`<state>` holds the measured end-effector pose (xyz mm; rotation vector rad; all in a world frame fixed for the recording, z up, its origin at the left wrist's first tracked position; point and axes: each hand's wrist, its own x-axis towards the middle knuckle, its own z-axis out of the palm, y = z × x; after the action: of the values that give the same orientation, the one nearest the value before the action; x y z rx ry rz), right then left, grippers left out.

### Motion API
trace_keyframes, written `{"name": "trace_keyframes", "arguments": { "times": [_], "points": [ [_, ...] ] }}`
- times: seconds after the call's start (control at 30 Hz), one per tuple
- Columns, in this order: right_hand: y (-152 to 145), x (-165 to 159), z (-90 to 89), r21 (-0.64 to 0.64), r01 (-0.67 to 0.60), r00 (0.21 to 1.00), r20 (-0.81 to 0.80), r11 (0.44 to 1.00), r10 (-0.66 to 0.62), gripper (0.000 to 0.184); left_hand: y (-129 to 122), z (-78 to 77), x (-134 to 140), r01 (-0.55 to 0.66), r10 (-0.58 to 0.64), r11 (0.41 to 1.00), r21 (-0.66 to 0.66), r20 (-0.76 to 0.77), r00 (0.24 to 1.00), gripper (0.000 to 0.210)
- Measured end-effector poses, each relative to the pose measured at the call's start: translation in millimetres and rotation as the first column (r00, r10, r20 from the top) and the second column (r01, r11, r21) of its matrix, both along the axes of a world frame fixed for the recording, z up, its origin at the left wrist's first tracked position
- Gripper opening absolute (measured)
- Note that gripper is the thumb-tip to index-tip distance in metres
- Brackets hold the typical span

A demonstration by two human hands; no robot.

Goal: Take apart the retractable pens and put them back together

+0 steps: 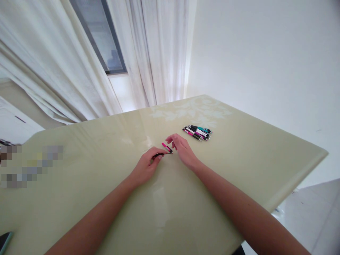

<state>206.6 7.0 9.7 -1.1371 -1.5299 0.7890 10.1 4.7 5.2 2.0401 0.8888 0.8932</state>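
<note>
My left hand [151, 161] is closed on a dark pen part [158, 155], with a thin piece like a refill reaching right from the fingertips. Just beyond it, a pink pen barrel [166, 147] with a black end lies on the table between the hands. My right hand [182, 148] hovers close to the pink barrel's right side, fingers bent and apart, with nothing visible in them. Farther back and to the right lies a pile of several pens [198, 132] in pink, white, teal and black.
A pale green glossy table [127, 212] with a white floral print carries everything. At the lower left edge sits a dark phone-like object [4, 241]. Items at the far left are pixelated. Curtains [159, 53] and a white wall [260, 60] stand behind.
</note>
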Motion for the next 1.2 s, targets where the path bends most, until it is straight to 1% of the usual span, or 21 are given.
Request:
{"name": "trace_keyframes", "arguments": {
  "times": [0.07, 0.1, 0.13, 0.2, 0.23, 0.3, 0.33, 0.37, 0.4, 0.5, 0.57, 0.63, 0.8, 0.83, 0.9, 0.97, 1.03, 1.13, 1.2],
  "points": [
    [6, 6, -6.8, 0.002, 0.116, 0.986, 0.116, 0.993, -0.116, 0.037, 3, -2.6, -2, -0.079, 0.080, 0.996, -0.028, 0.035, 0.996, 0.023],
    [8, 8, -10.7, 0.012, 0.146, 0.971, 0.189, 0.989, -0.145, 0.030, 4, -3.7, -3, -0.118, 0.121, 0.992, -0.045, 0.054, 0.991, 0.022],
    [9, 9, -14.3, 0.024, 0.153, 0.952, 0.265, 0.988, -0.154, 0.024, 5, -4.5, -3, -0.153, 0.157, 0.986, -0.060, 0.068, 0.985, 0.022],
    [10, 9, -19.9, 0.042, 0.120, 0.902, 0.412, 0.992, -0.127, 0.022, 8, -5.5, -6, -0.216, 0.221, 0.974, -0.066, 0.080, 0.972, 0.025],
    [10, 8, -21.4, 0.045, 0.099, 0.873, 0.475, 0.994, -0.109, 0.020, 10, -5.8, -7, -0.242, 0.245, 0.969, -0.049, 0.072, 0.967, 0.027],
    [8, 6, -21.9, 0.046, 0.071, 0.829, 0.553, 0.996, -0.085, 0.010, 14, -6.2, -12, -0.273, 0.272, 0.962, 0.027, 0.028, 0.962, 0.028],
    [8, 6, -21.2, 0.051, 0.064, 0.825, 0.560, 0.997, -0.082, 0.006, 17, -6.5, -15, -0.284, 0.284, 0.957, 0.064, 0.004, 0.959, 0.028],
    [7, 7, -20.0, 0.060, 0.060, 0.831, 0.550, 0.996, -0.083, 0.005, 20, -7.0, -18, -0.296, 0.298, 0.951, 0.083, -0.011, 0.954, 0.027],
    [7, 8, -18.7, 0.073, 0.059, 0.844, 0.529, 0.996, -0.089, 0.006, 23, -7.6, -20, -0.312, 0.314, 0.947, 0.081, -0.014, 0.949, 0.026],
    [8, 11, -15.0, 0.118, 0.067, 0.885, 0.452, 0.991, -0.114, 0.006, 27, -9.8, -24, -0.352, 0.352, 0.936, 0.009, 0.015, 0.936, 0.024],
    [8, 12, -13.7, 0.142, 0.059, 0.900, 0.422, 0.988, -0.115, 0.006, 27, -10.8, -23, -0.341, 0.341, 0.940, 0.003, 0.006, 0.940, 0.024],
    [8, 10, -13.4, 0.157, 0.037, 0.906, 0.412, 0.987, -0.099, 0.007, 26, -11.1, -22, -0.318, 0.318, 0.948, 0.023, -0.027, 0.948, 0.025],
    [7, 4, -15.3, 0.155, 0.005, 0.910, 0.408, 0.988, -0.069, 0.008, 23, -10.9, -20, -0.236, 0.239, 0.971, 0.041, -0.089, 0.967, 0.025],
    [7, 4, -15.7, 0.150, 0.003, 0.911, 0.407, 0.989, -0.065, 0.008, 23, -10.9, -20, -0.237, 0.240, 0.971, 0.035, -0.086, 0.967, 0.025],
    [6, 5, -16.0, 0.131, 0.009, 0.917, 0.394, 0.991, -0.060, 0.007, 25, -11.0, -20, -0.280, 0.280, 0.960, 0.009, -0.048, 0.959, 0.024],
    [6, 6, -15.7, 0.099, 0.013, 0.928, 0.371, 0.995, -0.049, 0.008, 29, -10.8, -22, -0.346, 0.348, 0.937, -0.053, 0.018, 0.937, 0.024],
    [5, 7, -14.8, 0.064, 0.014, 0.936, 0.351, 0.998, -0.036, 0.008, 35, -9.2, -25, -0.393, 0.411, 0.904, -0.170, 0.091, 0.907, 0.024],
    [4, 8, -13.0, 0.033, 0.015, 0.936, 0.352, 0.999, -0.026, 0.009, 44, -1.5, -33, -0.375, 0.461, 0.853, -0.364, 0.187, 0.867, 0.028],
    [3, 8, -12.1, 0.022, 0.012, 0.933, 0.359, 1.000, -0.019, 0.009, 48, 7.4, -40, -0.331, 0.436, 0.842, -0.426, 0.176, 0.882, 0.028]
  ]
}}
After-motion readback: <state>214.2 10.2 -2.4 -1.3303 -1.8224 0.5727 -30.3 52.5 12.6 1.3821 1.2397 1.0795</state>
